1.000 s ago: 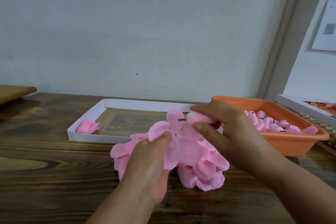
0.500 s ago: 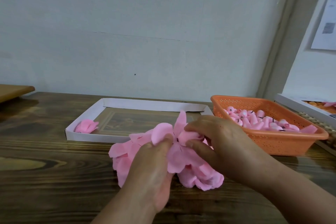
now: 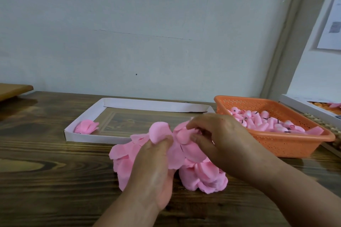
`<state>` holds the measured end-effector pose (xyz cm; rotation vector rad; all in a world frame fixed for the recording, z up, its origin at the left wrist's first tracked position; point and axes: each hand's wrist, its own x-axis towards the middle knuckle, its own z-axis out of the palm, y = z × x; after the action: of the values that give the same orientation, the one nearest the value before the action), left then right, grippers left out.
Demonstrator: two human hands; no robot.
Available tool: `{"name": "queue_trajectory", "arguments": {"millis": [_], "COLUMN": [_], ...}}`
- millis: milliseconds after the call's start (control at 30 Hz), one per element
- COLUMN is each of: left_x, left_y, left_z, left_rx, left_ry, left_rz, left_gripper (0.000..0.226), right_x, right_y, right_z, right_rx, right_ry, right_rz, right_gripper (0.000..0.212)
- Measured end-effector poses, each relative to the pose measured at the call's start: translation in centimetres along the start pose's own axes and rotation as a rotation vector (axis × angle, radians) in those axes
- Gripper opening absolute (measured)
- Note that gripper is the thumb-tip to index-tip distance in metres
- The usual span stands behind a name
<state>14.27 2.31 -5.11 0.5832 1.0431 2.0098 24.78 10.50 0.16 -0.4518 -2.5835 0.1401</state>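
Left hand (image 3: 154, 169), right hand (image 3: 223, 140) — petals (image 3: 184, 151) pinched, upturned

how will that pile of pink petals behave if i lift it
Probably floppy: the pink petals bend and fold where the left hand and right hand pinch them. Likely light, being thin; loose ones may slide off the heap.

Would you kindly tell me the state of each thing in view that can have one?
pink petals, loose heap on the table, top ones lifted
left hand, pinching the pink petals
right hand, fingers curled, pinching the pink petals
white tray, open, one pink flower in its near left corner
orange basket, open, partly filled with pink buds
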Motion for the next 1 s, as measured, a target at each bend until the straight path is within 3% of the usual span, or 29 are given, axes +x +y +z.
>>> {"name": "queue_trajectory", "arguments": {"millis": [167, 333, 500, 600, 733, 833, 1000], "left_x": [0.5, 1.1, 1.1, 1.0, 1.0, 0.8, 0.8], "left_y": [-0.3, -0.5, -0.4, -0.4, -0.7, -0.7, -0.8], "left_z": [-0.2, -0.2, -0.1, -0.3, -0.6, -0.5, -0.7], "left_rx": [0.014, -0.062, 0.019, 0.098, 0.186, 0.237, 0.291], "left_ry": [-0.009, 0.083, 0.141, 0.096, 0.063, 0.027, 0.027], "left_rz": [-0.025, -0.135, -0.078, -0.09, -0.104, -0.123, -0.117], "left_gripper": [0.045, 0.015, 0.025, 0.042, 0.039, 0.034, 0.022], "right_x": [0.2, 0.4, 0.1, 0.0, 0.0, 0.4, 1.0], "right_y": [-0.3, -0.3, -0.2, -0.3, 0.0, 0.9, 2.2], "right_z": [-0.2, 0.0, 0.2, 0.6, 1.1, 0.9, 0.6], "right_rx": [-0.075, -0.037, 0.008, 0.073, 0.046, 0.187, 0.299], "right_ry": [-0.039, -0.037, -0.029, -0.049, -0.108, -0.072, -0.132], "right_rz": [-0.075, -0.041, 0.004, 0.038, -0.021, 0.044, 0.121], "right_gripper": [0.024, 0.024, 0.016, 0.013, 0.013, 0.005, 0.03]}}
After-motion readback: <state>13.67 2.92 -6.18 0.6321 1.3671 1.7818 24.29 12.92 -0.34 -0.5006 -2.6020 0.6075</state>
